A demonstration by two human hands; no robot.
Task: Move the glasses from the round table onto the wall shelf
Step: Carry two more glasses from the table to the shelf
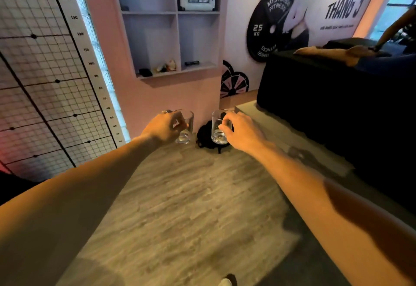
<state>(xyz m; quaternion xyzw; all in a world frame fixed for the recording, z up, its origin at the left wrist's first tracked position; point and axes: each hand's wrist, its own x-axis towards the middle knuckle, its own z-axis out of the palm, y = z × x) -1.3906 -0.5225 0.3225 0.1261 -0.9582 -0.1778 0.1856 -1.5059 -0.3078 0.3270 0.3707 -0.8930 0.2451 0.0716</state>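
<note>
I hold one clear drinking glass in each hand, out in front of me above the wooden floor. My left hand (166, 127) grips the left glass (186, 132) from its left side. My right hand (242, 131) grips the right glass (219, 132) near its rim. Both glasses look empty and stand upright. The wall shelf (177, 71), a white recessed unit with several compartments, hangs on the pink wall ahead and above the glasses. Its lower compartments hold a few small items. The round table is not in view.
A black bag (207, 136) lies on the floor by the wall, behind the glasses. A large black sofa (326, 105) fills the right side, with another person's arm (333, 52) resting on top. A measuring grid chart (45, 71) covers the left wall.
</note>
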